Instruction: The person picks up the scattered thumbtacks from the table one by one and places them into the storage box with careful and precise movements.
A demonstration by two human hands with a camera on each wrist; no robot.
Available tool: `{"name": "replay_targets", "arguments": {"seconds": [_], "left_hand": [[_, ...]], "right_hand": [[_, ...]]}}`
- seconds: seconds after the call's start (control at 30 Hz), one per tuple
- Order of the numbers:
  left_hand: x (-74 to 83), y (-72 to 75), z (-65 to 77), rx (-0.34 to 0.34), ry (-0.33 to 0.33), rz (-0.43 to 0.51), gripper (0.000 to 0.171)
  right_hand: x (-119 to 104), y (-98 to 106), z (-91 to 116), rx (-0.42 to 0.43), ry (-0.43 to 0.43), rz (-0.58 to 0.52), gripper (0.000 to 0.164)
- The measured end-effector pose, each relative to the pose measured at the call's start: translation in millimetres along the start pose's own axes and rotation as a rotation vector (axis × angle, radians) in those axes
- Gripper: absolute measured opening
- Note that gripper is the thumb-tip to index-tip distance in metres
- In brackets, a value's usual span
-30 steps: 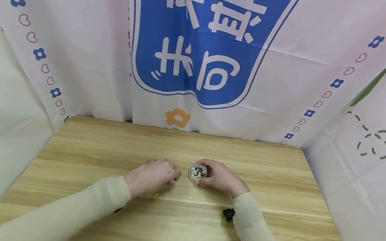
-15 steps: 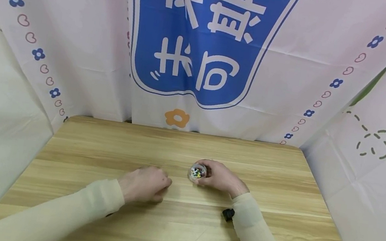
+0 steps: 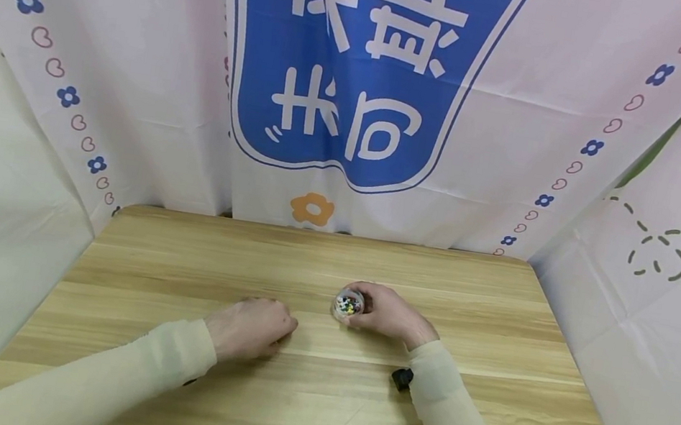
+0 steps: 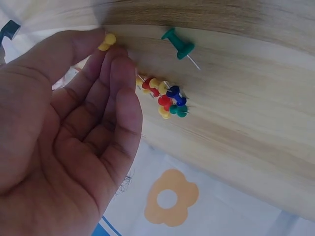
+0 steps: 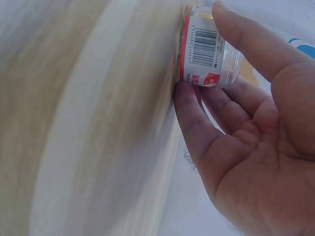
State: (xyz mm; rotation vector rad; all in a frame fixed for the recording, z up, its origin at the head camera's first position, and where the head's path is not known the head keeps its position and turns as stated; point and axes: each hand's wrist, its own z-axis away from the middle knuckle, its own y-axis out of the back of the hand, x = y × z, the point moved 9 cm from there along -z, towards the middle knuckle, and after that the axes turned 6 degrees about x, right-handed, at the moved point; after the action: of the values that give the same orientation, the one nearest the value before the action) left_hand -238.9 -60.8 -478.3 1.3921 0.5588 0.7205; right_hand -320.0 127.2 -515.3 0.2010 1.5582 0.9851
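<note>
My left hand is low over the table, left of the jar. In the left wrist view its thumb and fingertips pinch a yellow push pin. Past those fingers lies a small heap of red, yellow, blue and green push pins on the wood; a lone green push pin lies apart. The head view hides these pins behind the hand. My right hand grips a clear jar upright on the table, lid off, coloured pins inside. A barcode label wraps its side.
A small black object lies on the wooden table beside the right sleeve. White printed cloth hangs behind the table's back edge and along both sides.
My left hand has drawn back leftward and toward me, away from the jar. The yellow pin that lay on the table below it is no longer visible there. The right hand stays on the jar.
</note>
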Motion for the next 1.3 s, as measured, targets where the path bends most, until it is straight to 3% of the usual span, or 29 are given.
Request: {"name": "replay_targets", "arguments": {"seconds": [0.2, 0.37, 0.67, 1.3], "left_hand": [[-0.3, -2.0, -1.8, 0.017, -0.005, -0.014, 0.022], [-0.6, -1.7, -5.0, 0.036, -0.006, 0.026, 0.022], [2.7, 10.3, -16.4, 0.149, -0.054, 0.07, 0.031], [6.9, 21.4, -45.5, 0.186, -0.037, 0.089, 0.026]], "right_hand": [[-0.2, -0.1, 0.4, 0.0, -0.006, 0.001, 0.056], [-0.4, -0.6, 1.1, -0.006, -0.014, -0.007, 0.056], [-0.3, -0.4, 0.9, -0.007, -0.013, -0.007, 0.056], [-1.2, 0.5, 0.3, 0.006, 0.006, 0.013, 0.056]]}}
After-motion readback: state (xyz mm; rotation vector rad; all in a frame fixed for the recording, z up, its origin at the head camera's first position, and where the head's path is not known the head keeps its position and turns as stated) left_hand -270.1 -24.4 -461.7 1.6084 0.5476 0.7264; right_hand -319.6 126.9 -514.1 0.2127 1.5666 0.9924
